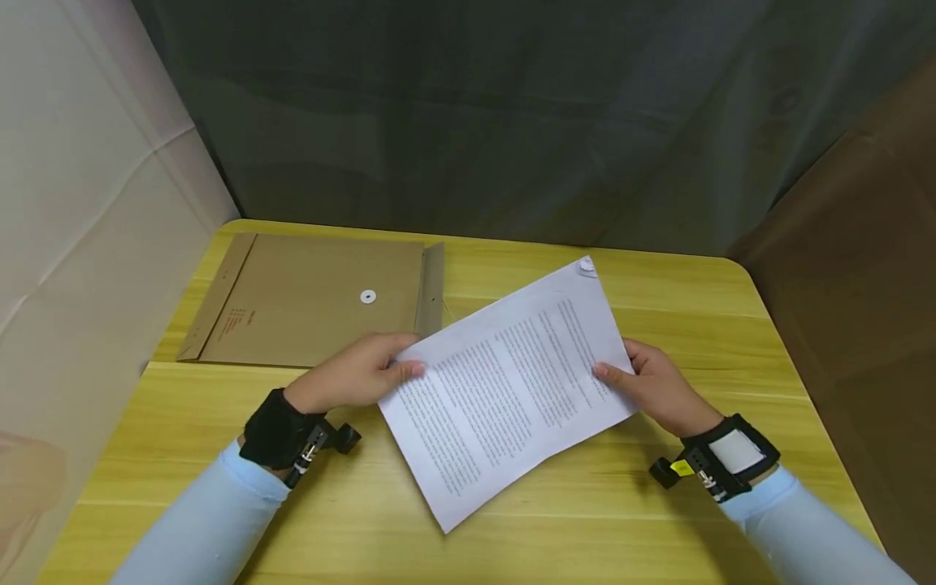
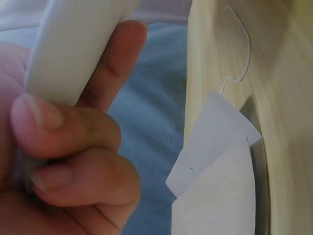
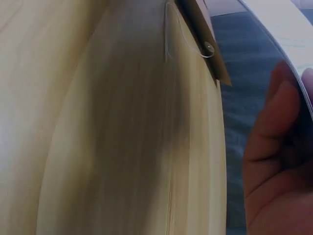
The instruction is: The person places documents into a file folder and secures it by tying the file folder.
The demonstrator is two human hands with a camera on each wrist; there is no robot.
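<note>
White printed sheets point(image 1: 509, 382), a thin stapled stack covered in lines of small text, sit tilted between both hands above the yellow wooden tabletop point(image 1: 556, 520). The left hand point(image 1: 356, 376) pinches the stack's left edge, thumb on top and fingers curled beneath; the left wrist view shows the thumb and fingers point(image 2: 73, 132) clamped on the paper's edge. The right hand point(image 1: 656, 385) grips the right edge the same way, thumb lying on the printed face, fingers behind. The stack's lower corner points towards the person and its far corner, slightly dog-eared, points away to the right. A brown paper envelope point(image 1: 307, 299) lies flat on the tabletop at the far left, just behind the left hand, with a white round fastener on its face and its flap open along the right side. A thin white string trails from it in the right wrist view. Both wrists wear black straps over pale blue sleeves. Dark grey cloth hangs behind the tabletop.
</note>
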